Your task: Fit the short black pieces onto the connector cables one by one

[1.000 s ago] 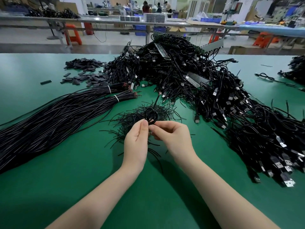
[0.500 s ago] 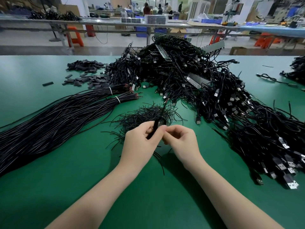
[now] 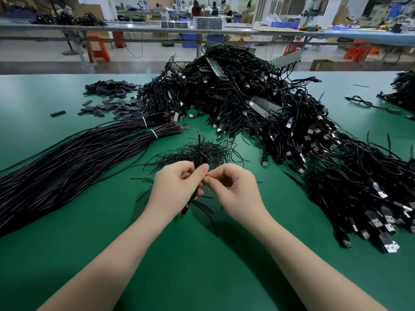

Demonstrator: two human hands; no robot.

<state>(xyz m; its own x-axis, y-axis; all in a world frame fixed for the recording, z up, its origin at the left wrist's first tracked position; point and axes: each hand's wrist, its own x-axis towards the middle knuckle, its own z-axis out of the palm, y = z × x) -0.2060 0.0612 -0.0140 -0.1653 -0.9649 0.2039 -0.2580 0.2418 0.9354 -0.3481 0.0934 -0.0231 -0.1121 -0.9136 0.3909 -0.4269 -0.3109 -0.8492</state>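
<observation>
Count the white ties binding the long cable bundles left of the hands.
2: one tie on the farther bundle, one tie on the nearer. Others may be hidden.

- A green table is seen.
- Banded cable bundles are laid at its left.
- Short black pieces are scattered behind them.
- A tangled heap of connector cables is piled at the right.
- Thin black strands are heaped at the middle.

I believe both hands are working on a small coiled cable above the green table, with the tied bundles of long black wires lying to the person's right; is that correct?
Not quite: the head view shows the tied bundles of long black wires lying to the person's left. The rest holds: both hands work on the small coiled cable above the green table.
</observation>
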